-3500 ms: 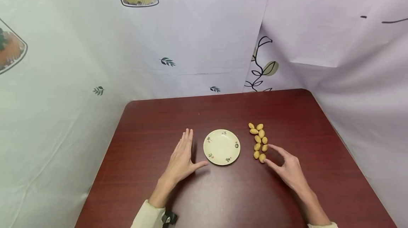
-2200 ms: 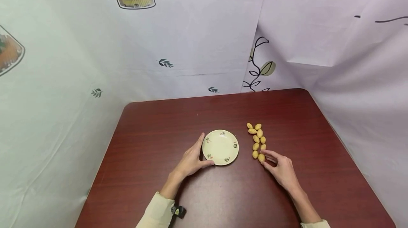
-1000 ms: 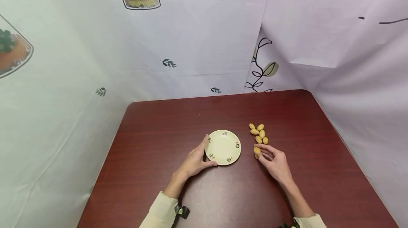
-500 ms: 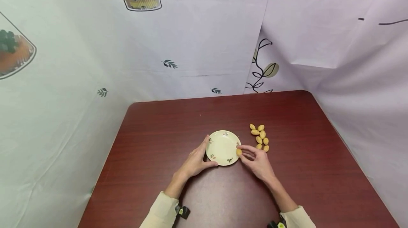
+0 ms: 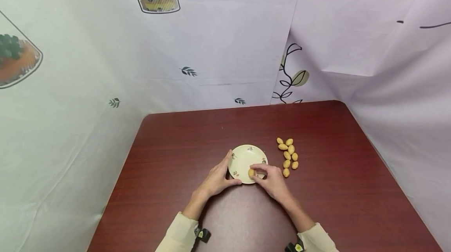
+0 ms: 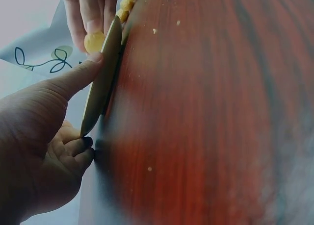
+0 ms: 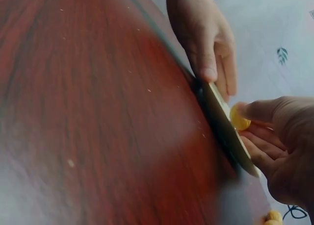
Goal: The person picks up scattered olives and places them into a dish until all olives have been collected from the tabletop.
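Note:
A pale plate (image 5: 243, 158) with small printed motifs lies on the dark red table. My left hand (image 5: 215, 181) grips its left side, the thumb at the near rim and the fingers along the far left edge. In the left wrist view the left thumb (image 6: 81, 77) rests on the plate's rim. Over the plate's near right part, my right hand (image 5: 273, 181) pinches a small yellow oval nut-like piece (image 5: 251, 173) between thumb and fingers. The right wrist view shows this yellow piece (image 7: 239, 118) right at the plate's surface.
Several more yellow oval pieces (image 5: 287, 155) lie in a loose double row on the table (image 5: 327, 158), right of the plate. Patterned white cloth (image 5: 225, 48) hangs behind the table and along both sides.
My left hand has moved right onto the plate's edge. My right hand has taken the nearest yellow piece from the row and carried it left over the plate.

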`<state>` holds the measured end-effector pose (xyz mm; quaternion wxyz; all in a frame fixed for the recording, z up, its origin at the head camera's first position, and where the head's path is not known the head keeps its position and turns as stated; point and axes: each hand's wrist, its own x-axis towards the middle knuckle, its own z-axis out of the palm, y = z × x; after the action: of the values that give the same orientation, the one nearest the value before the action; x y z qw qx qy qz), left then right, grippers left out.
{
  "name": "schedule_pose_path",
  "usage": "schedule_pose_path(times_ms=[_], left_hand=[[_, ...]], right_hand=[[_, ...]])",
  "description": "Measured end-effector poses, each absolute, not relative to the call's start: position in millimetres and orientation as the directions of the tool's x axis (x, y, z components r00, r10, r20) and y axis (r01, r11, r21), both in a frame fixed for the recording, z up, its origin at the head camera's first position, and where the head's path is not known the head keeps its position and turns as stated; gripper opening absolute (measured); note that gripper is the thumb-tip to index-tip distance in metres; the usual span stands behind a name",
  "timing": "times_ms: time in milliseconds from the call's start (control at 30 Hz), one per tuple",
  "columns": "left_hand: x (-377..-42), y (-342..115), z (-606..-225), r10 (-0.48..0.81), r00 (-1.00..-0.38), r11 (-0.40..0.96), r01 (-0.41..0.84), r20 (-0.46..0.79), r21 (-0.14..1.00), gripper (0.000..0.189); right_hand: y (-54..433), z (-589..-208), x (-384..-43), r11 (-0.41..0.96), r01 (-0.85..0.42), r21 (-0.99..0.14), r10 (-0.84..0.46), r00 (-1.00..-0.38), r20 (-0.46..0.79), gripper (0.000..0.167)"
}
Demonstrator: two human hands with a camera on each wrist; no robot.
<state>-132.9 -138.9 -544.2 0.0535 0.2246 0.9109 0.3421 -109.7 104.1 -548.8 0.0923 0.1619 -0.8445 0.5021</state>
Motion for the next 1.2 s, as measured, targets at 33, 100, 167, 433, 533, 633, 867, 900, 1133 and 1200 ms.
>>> schedule_pose_path(times_ms=[33, 100, 167, 433, 533, 633, 867, 900, 1133, 1200], left_hand=[[-132.9, -138.9, -544.2, 0.447, -0.893, 0.665, 0.374, 0.056, 0.646, 0.115], [-132.9, -139.1, -544.5, 0.447, -0.893, 0.667, 0.374, 0.055, 0.645, 0.114], [-133.1, -139.2, -544.8, 0.447, -0.893, 0.666, 0.371, 0.053, 0.647, 0.115], [-134.3, -139.4, -545.6, 0.451, -0.891, 0.665, 0.374, 0.051, 0.647, 0.115], [-134.1, -139.7, -545.7, 0.451, -0.891, 0.662, 0.375, 0.054, 0.649, 0.115], [-134.0, -140.1, -546.1, 0.451, -0.891, 0.661, 0.375, 0.055, 0.65, 0.115], [-133.8, -140.2, -545.5, 0.451, -0.89, 0.657, 0.378, 0.062, 0.653, 0.115], [-133.6, -140.3, -545.4, 0.451, -0.89, 0.657, 0.377, 0.06, 0.652, 0.115], [-133.2, -140.2, -545.5, 0.449, -0.892, 0.664, 0.369, 0.048, 0.65, 0.114], [-133.4, -139.9, -545.9, 0.449, -0.892, 0.664, 0.369, 0.048, 0.65, 0.114]], right_hand=[[102.0, -549.3, -109.2, 0.464, -0.379, -0.801, -0.181, -0.925, 0.333, 0.032], [98.0, -550.4, -108.1, 0.497, -0.396, -0.772, -0.182, -0.917, 0.354, 0.032], [94.6, -552.0, -107.1, 0.504, -0.409, -0.761, -0.188, -0.911, 0.366, 0.032], [86.3, -557.2, -106.5, 0.466, -0.421, -0.778, -0.188, -0.907, 0.378, 0.031], [85.5, -558.6, -107.6, 0.46, -0.427, -0.779, -0.173, -0.903, 0.394, 0.029], [85.1, -560.3, -108.5, 0.458, -0.429, -0.779, -0.16, -0.901, 0.402, 0.027], [85.6, -561.7, -108.8, 0.444, -0.446, -0.777, -0.154, -0.893, 0.424, 0.024], [85.7, -561.5, -108.8, 0.437, -0.45, -0.779, -0.155, -0.891, 0.428, 0.024], [88.4, -560.6, -108.8, 0.356, -0.396, -0.846, -0.141, -0.918, 0.37, 0.023], [89.8, -559.8, -109.0, 0.317, -0.356, -0.879, -0.135, -0.934, 0.33, 0.023]])
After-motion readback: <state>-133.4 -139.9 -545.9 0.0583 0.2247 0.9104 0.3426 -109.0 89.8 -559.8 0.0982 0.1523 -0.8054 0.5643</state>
